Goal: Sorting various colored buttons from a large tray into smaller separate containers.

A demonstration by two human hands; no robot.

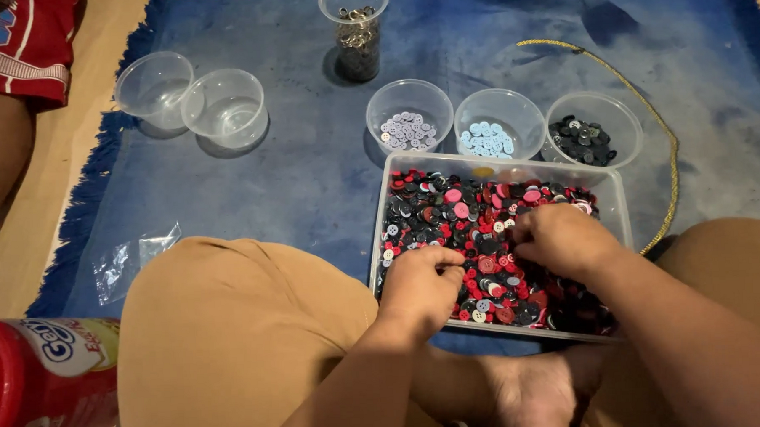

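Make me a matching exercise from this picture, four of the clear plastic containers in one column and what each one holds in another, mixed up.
Containers:
1. Rectangular clear plastic tray
2. Tall clear plastic cup
3. Right-hand round clear plastic bowl
4. Middle round clear plastic bowl

Contents:
A. light blue buttons
B. mixed red, black and white buttons
C. small metal rings
D. dark buttons

Pairs: 1-B, 2-C, 3-D, 4-A

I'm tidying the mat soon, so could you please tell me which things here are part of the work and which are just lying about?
In use:
- left hand and right hand, both in the tray of mixed buttons
- tub of lilac buttons
- tub of light blue buttons
- tub of black buttons

Lying about:
- two empty tubs
- tall cup of metal rings
- gold cord
- plastic bag
- red canister
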